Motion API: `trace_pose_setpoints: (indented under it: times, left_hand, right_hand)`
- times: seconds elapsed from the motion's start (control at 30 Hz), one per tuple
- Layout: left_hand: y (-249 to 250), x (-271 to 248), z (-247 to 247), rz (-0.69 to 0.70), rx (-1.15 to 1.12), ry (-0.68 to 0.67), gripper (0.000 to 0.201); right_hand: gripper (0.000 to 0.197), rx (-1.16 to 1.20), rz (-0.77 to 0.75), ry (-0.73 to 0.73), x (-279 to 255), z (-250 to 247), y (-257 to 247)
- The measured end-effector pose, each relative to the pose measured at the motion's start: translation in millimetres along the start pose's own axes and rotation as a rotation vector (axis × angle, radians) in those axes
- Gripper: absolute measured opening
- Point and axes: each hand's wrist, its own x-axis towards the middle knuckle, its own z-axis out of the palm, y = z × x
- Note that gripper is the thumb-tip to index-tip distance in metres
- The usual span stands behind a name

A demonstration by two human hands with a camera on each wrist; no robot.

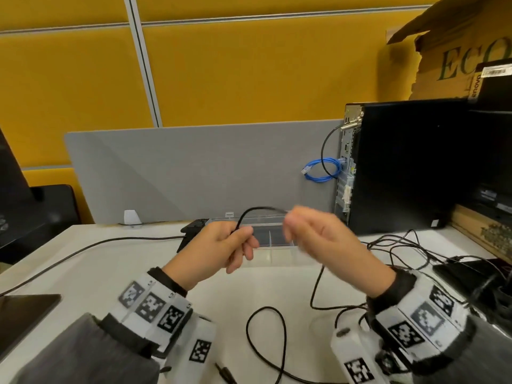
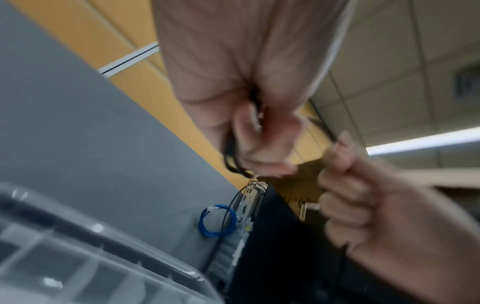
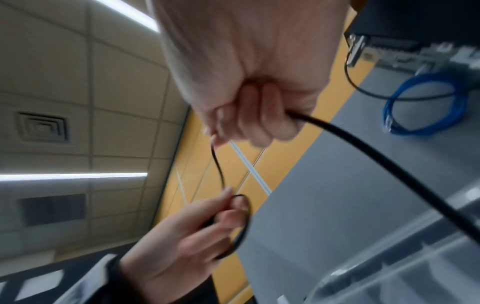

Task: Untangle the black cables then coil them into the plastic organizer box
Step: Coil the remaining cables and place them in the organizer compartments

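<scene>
A thin black cable [image 1: 257, 209] arcs between both raised hands above the desk. My left hand [image 1: 238, 242] grips a small coil of it [image 2: 231, 160], with loops round the fingers [image 3: 242, 222]. My right hand [image 1: 302, 231] is curled round the same cable [image 3: 363, 148], which trails down to the desk in a loose loop [image 1: 266, 336]. The clear plastic organizer box [image 1: 277, 257] with dividers sits on the desk just beyond the hands. More tangled black cables [image 1: 401, 248] lie at the right.
A black computer tower [image 1: 407, 167] stands at the back right, with a blue coiled cable [image 1: 322, 170] beside it. A grey divider panel [image 1: 194, 167] runs behind the desk. A dark device [image 1: 25, 311] lies at the left edge, a black cord [image 1: 83, 249] crossing the desk.
</scene>
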Motion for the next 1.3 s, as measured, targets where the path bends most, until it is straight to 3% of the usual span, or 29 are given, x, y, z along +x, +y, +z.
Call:
trace_pose_setpoints:
  times: [0.07,0.1,0.17,0.23,0.3,0.37,0.43,0.47,0.53,0.6,0.7,0.77,0.8,0.87,0.93,0.97,1.03,1.1,1.23,1.3]
  left_hand:
    - [8,-9,0,0.029,-0.288,-0.155,0.026]
    - [14,-13,2,0.068,-0.446,-0.201,0.021]
    - [25,-13,7,0.136,-0.700,-0.184,0.017]
    - [27,-3,10,0.142,-0.820,-0.028,0.029]
    - [18,8,9,0.158,-0.631,0.172,0.030]
    - [0,10,5,0.210,-0.025,0.308,0.031]
    - [-12,8,2,0.202,0.379,0.188,0.045]
    - [-13,5,2,0.146,0.347,0.053,0.052]
    - [-8,-2,3,0.041,0.055,-0.251,0.053]
    - [2,-7,1,0.087,-0.256,-0.377,0.039]
    - [19,-7,1,0.206,-0.637,-0.207,0.028]
    - [23,2,4,0.232,-0.698,-0.020,0.028]
    - [22,7,5,0.238,-0.599,0.061,0.028]
    - [15,12,8,0.271,-0.046,0.199,0.032]
    - [6,13,4,0.214,0.417,0.093,0.052]
    - [3,12,2,0.117,0.465,-0.043,0.061]
    - [-1,6,-3,-0.055,0.268,-0.319,0.069]
    - [4,0,-6,-0.049,-0.099,-0.409,0.064]
    - [26,3,2,0.108,-0.763,-0.028,0.040]
    - [27,14,6,0.118,-0.682,0.101,0.039]
  right_hand:
    - [0.031,-0.183,0.039,0.213,15,-10,19]
    - [0.030,-0.264,0.073,0.208,20,-12,28]
    - [0.026,-0.458,0.119,0.032,22,0,40]
    - [0.024,-0.597,0.061,-0.158,10,26,38]
    - [0.025,-0.606,-0.021,-0.310,-8,47,20]
    - [0.024,-0.585,-0.049,-0.357,-14,47,4]
    - [0.024,-0.594,-0.047,-0.213,-9,29,-3]
    - [0.027,-0.606,-0.056,-0.109,-4,18,-2]
    - [0.032,-0.624,-0.097,0.048,7,-2,3]
    - [0.033,-0.653,-0.091,0.058,13,-13,15]
    - [0.028,-0.655,0.013,-0.230,10,-5,31]
    - [0.027,-0.606,0.033,-0.441,2,13,31]
    - [0.026,-0.567,0.010,-0.493,-2,22,27]
    - [0.021,-0.505,-0.066,-0.462,-4,29,16]
    - [0.018,-0.542,-0.114,-0.293,2,16,9]
    - [0.018,-0.597,-0.118,-0.220,6,5,8]
    - [0.022,-0.698,-0.076,-0.148,11,-19,14]
    - [0.027,-0.735,0.008,-0.128,14,-34,29]
    - [0.023,-0.767,0.105,-0.365,6,-17,48]
    - [0.020,-0.642,0.018,-0.464,-4,9,42]
